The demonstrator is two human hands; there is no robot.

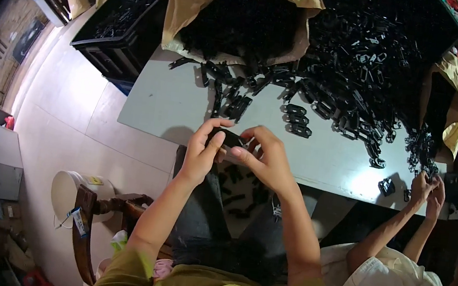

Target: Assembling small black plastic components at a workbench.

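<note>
Small black plastic clip (228, 139), flat-ish rectangular pc, held level betw both hands just above table's near edge; partly hidden by fingers, details unclear.

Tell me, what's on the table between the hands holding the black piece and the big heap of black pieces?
In the head view, three black clips lie in a short row on the grey table, between the black piece and the heap.
</note>
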